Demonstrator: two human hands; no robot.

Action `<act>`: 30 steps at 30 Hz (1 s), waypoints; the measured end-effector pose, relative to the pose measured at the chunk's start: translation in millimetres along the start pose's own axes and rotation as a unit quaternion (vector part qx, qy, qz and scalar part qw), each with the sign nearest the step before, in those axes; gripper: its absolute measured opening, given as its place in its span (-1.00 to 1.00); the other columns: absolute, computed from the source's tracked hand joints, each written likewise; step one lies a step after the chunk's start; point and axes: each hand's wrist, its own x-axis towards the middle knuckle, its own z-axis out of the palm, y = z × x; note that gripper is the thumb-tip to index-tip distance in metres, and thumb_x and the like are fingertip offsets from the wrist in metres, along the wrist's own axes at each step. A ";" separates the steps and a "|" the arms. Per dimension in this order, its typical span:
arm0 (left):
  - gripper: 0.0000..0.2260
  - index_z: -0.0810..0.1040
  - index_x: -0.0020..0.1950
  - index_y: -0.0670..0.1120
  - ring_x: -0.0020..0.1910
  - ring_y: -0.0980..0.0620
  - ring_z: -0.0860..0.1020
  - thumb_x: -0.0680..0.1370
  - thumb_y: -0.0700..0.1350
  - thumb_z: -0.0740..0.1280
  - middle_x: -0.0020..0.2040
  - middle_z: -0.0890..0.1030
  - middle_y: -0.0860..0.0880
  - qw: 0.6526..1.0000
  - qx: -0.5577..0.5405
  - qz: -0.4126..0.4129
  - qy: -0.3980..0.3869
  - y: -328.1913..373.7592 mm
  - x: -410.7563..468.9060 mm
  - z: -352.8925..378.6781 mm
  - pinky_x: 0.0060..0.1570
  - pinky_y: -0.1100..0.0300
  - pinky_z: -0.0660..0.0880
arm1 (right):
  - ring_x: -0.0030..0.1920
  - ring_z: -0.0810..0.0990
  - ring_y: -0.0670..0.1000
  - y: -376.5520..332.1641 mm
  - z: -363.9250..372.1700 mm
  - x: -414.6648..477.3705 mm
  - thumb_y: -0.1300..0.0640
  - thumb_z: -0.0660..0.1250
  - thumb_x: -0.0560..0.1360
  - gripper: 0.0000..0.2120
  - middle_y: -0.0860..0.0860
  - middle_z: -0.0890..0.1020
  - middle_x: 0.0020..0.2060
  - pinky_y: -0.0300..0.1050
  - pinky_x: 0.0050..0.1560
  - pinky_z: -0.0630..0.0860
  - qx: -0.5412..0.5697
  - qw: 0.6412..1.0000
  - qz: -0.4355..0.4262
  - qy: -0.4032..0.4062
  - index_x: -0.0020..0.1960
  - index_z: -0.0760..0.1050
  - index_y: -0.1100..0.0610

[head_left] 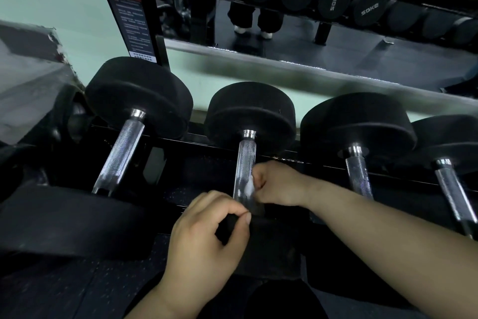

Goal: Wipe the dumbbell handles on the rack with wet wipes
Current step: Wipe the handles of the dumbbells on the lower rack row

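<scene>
Several black dumbbells lie side by side on the rack [181, 141], their knurled steel handles pointing toward me. My right hand [278, 184] pinches a small white wet wipe [248, 185] against the lower part of the middle dumbbell's handle [247, 161]. My left hand [207, 236] grips the near black head [258, 246] of that same dumbbell, thumb on its top edge. The left dumbbell's handle [121, 153] and the handle to the right [358, 174] are bare.
A mirror [336, 42] runs behind the rack and reflects dumbbell ends and a person's legs. A black sign post [129, 8] stands at the back left. A large black dumbbell head [64, 220] sits at the near left. Dark speckled floor lies below.
</scene>
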 end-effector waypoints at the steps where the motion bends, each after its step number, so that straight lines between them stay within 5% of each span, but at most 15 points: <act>1: -0.99 0.45 -0.22 0.08 -0.22 0.24 0.49 0.41 -0.02 0.27 -0.19 0.50 0.17 1.000 0.000 0.000 0.001 -0.1 0.0 0.2 -0.20 0.42 0.42 | -0.41 0.34 -0.12 -1.6 -1.2 -0.1 0.27 0.31 0.37 -0.72 -0.06 0.39 -0.45 -0.30 -0.42 0.27 -0.017 1.000 0.002 -0.008 -0.41 0.27 0.09; 3: -0.99 0.45 -0.21 0.08 -0.22 0.23 0.49 0.41 -0.02 0.27 -0.19 0.50 0.16 1.000 0.001 0.002 0.003 -0.4 0.1 0.4 -0.19 0.43 0.42 | -0.44 0.36 -0.10 -4.4 -9.3 4.4 0.29 0.30 0.37 -0.73 -0.03 0.39 -0.47 -0.34 -0.48 0.27 -0.031 0.999 0.009 0.000 -0.42 0.29 0.11; 8: -0.99 0.45 -0.22 0.08 -0.23 0.22 0.49 0.41 -0.03 0.26 -0.20 0.50 0.16 1.000 0.003 0.007 0.003 -0.9 0.1 0.2 -0.21 0.40 0.42 | -0.25 0.45 0.03 -2.4 -25.1 21.5 0.25 0.23 0.44 -0.72 -0.01 0.40 -0.46 -0.37 -0.43 0.29 0.085 0.981 0.037 0.168 -0.42 0.29 0.11; 13: -0.98 0.45 -0.22 0.09 -0.22 0.23 0.49 0.41 -0.02 0.26 -0.19 0.50 0.17 1.000 0.003 0.010 -0.005 -0.5 0.2 -0.1 -0.19 0.41 0.43 | -0.48 0.43 -0.05 -5.9 -10.4 4.3 0.32 0.27 0.40 -0.71 0.04 0.42 -0.50 -0.40 -0.55 0.32 0.010 1.000 0.027 -0.010 -0.45 0.32 0.15; 16: -0.99 0.45 -0.22 0.09 -0.21 0.24 0.49 0.41 -0.02 0.26 -0.18 0.50 0.17 1.000 0.006 0.009 -0.004 -0.6 0.5 0.1 -0.19 0.42 0.42 | -0.50 0.43 -0.08 -4.0 -12.1 5.1 0.35 0.27 0.37 -0.71 0.05 0.43 -0.50 -0.41 -0.55 0.30 0.009 0.999 0.032 0.026 -0.47 0.30 0.14; 20: -0.99 0.44 -0.21 0.09 -0.19 0.26 0.49 0.40 -0.02 0.26 -0.17 0.50 0.18 1.000 0.010 0.010 -0.003 -0.3 0.9 1.0 -0.16 0.47 0.41 | -0.16 0.50 0.12 -6.0 -23.3 19.6 0.25 0.20 0.45 -0.72 0.12 0.47 -0.29 -0.24 -0.30 0.39 0.065 0.983 0.038 0.167 -0.41 0.25 0.11; 26: -0.98 0.44 -0.23 0.08 -0.20 0.25 0.49 0.41 -0.02 0.26 -0.18 0.50 0.18 1.000 0.005 0.014 -0.005 -1.5 0.7 1.1 -0.17 0.44 0.42 | -0.28 0.53 0.03 -12.7 -7.2 3.6 0.26 0.27 0.40 -0.74 0.00 0.44 -0.44 -0.37 -0.45 0.34 -0.061 0.998 0.021 0.012 -0.43 0.33 0.10; 30: -0.79 0.43 -0.20 0.08 -0.19 0.23 0.49 0.53 0.15 0.14 -0.16 0.49 0.18 1.000 0.012 0.017 -0.010 -1.1 0.5 -0.5 -0.15 0.43 0.41 | -0.40 0.45 -0.06 -7.4 -7.5 4.5 0.28 0.27 0.41 -0.70 0.02 0.41 -0.43 -0.36 -0.43 0.32 0.024 0.996 0.038 0.075 -0.44 0.27 0.10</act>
